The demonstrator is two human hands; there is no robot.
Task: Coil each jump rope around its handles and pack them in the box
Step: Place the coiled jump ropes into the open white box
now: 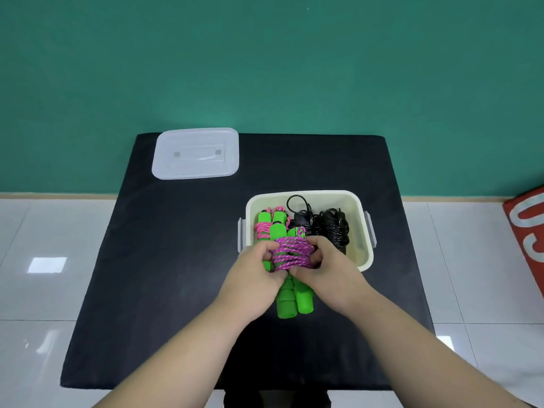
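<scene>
A jump rope with green foam handles (294,301) and purple cord (291,252) coiled round them is held over the near rim of the cream box (363,231). My left hand (254,276) grips the bundle from the left and my right hand (329,273) grips it from the right, fingers curled on the coil. Inside the box lie another green-handled rope with pink cord (269,226) on the left and a coiled black rope (326,226) on the right.
The box stands on a black mat (164,260) covering the table. Its translucent lid (195,153) lies flat at the mat's far left corner. A red sign (530,231) leans at the right edge, over white floor tiles.
</scene>
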